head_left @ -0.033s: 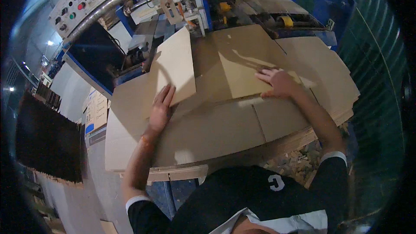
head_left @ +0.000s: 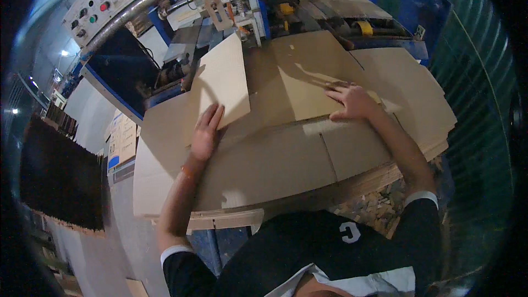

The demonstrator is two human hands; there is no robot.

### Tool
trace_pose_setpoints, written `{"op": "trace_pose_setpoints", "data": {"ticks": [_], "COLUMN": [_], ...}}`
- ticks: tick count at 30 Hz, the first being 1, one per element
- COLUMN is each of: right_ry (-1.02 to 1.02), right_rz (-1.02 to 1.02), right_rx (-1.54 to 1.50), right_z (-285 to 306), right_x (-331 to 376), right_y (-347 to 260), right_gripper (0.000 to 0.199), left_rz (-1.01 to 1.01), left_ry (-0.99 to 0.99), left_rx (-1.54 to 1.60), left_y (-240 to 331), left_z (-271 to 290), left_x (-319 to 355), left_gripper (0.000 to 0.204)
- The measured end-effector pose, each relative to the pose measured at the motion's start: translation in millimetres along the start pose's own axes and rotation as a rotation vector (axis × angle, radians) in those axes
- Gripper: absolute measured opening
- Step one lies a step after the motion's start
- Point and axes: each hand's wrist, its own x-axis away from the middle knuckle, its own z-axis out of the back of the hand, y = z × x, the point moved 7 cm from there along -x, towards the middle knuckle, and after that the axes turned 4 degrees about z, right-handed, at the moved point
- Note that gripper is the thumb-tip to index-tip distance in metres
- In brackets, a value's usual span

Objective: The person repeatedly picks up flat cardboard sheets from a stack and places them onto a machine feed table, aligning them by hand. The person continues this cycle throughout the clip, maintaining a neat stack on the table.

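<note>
- Head view: left hand [head_left: 207,132] on cardboard flap [head_left: 225,80], pinch unclear.
- Right hand [head_left: 356,102] splayed on sheet [head_left: 311,80], behind front edge of stack [head_left: 275,173].
- Flap likely light, stiff; hold edges.

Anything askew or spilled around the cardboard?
Yes: loose scraps lie scattered below the near edge of the cardboard stack, like spilled offcuts. The stack's right edge also looks stepped, not flush.

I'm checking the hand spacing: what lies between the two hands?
The head view shows cardboard between the left hand and right hand, including part of a pale panel.
</note>
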Motion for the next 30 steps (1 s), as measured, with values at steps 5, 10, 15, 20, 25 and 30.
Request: {"op": "trace_pose_setpoints", "data": {"ticks": [5, 10, 15, 20, 25, 30], "right_ry": [0.034, 0.213, 0.441, 0.78, 0.872, 1.209], "right_rz": [-0.158, -0.318, -0.374, -1.265, -1.154, -1.02], "right_rx": [0.091, 0.14, -0.286, 0.0, -0.126, -0.478], "right_z": [-7.4, -2.9, 14.0, -34.1, -72.6, -25.4], "right_x": [-39.6, -43.5, 115.9, 313.3, 307.2, 277.4], "right_y": [39.1, 15.1, 38.6, 132.8, 173.1, 147.4], "right_gripper": [0.076, 0.063, 0.058, 0.061, 0.064, 0.056], "left_rz": [0.007, 0.41, 0.571, 1.295, 1.491, 1.398], "left_ry": [-0.013, -0.129, 0.189, 1.105, 0.674, 0.683], "left_rx": [-0.142, -0.473, -0.092, 0.057, 0.018, -0.187], "left_y": [-32.5, -47.5, -52.9, -96.8, -114.8, -104.8], "left_z": [-38.1, -45.7, 53.7, 152.6, 107.6, 125.1], "left_x": [-49.7, -56.3, 48.5, 274.7, 300.5, 269.4], "left_gripper": [0.058, 0.068, 0.069, 0.065, 0.074, 0.081]}}
